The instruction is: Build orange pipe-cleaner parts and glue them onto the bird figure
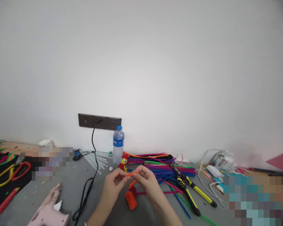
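Observation:
Both my hands are raised over the grey table (68, 191), holding one orange pipe cleaner (131, 174) between them. My left hand (113, 185) pinches its left end and my right hand (147, 183) pinches its right end. The pipe cleaner's lower part hangs down to a folded orange bundle (131, 199) resting on the table. A small red and yellow pipe-cleaner rooster (123, 161) stands just behind my fingers.
A heap of coloured pipe cleaners (160, 166) lies behind. Yellow-handled pliers (187, 191) lie at the right, a pink glue gun (48, 212) with a black cord (88, 185) at the left. A water bottle (118, 144) stands by the wall. Scissors (11, 172) are far left.

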Demonstrator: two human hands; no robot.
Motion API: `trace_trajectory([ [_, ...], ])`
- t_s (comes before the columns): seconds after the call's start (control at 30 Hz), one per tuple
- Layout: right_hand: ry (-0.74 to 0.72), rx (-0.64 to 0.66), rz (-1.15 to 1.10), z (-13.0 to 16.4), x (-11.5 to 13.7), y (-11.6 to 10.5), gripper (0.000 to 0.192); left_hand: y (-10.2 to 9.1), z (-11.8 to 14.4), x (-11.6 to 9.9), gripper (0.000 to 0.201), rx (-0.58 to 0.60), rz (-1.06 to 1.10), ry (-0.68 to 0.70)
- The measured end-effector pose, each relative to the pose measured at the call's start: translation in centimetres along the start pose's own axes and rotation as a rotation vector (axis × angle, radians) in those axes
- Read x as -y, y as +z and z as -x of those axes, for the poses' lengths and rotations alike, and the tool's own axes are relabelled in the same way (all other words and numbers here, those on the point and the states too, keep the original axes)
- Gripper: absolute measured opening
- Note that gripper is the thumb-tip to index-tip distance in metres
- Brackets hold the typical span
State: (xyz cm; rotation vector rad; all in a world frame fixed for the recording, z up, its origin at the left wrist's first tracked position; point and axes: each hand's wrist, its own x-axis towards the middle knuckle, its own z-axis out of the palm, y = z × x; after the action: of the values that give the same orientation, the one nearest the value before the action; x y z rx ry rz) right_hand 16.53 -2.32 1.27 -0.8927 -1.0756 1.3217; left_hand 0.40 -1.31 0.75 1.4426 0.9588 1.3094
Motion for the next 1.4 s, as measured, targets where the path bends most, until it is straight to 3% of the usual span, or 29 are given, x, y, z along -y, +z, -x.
trace_trajectory([
  [0.2,0.040,-0.036,-0.058,-0.1,-0.7,-0.1,0.036,0.3,-0.1,0.0,0.024,0.024,0.128,-0.099],
  [0.33,-0.053,-0.027,0.002,-0.1,-0.2,0.0,0.034,0.5,0.0,0.2,0.028,0.015,0.218,-0.159],
  [0.47,-0.146,-0.077,0.076,-0.2,0.2,0.1,0.035,0.8,0.2,0.0,0.034,-0.049,0.455,-0.284],
  [0.57,-0.152,-0.118,0.105,-0.2,0.3,0.0,0.037,1.0,0.2,-0.2,0.042,-0.037,0.535,-0.352],
  [0.9,-0.067,-0.032,0.069,-0.1,0.1,0.3,0.040,0.5,-0.2,0.3,0.026,0.051,0.217,-0.126],
  [1.4,-0.035,0.020,0.005,-0.2,-0.1,-0.2,0.033,0.4,0.3,0.6,0.016,-0.045,-0.037,-0.021],
])
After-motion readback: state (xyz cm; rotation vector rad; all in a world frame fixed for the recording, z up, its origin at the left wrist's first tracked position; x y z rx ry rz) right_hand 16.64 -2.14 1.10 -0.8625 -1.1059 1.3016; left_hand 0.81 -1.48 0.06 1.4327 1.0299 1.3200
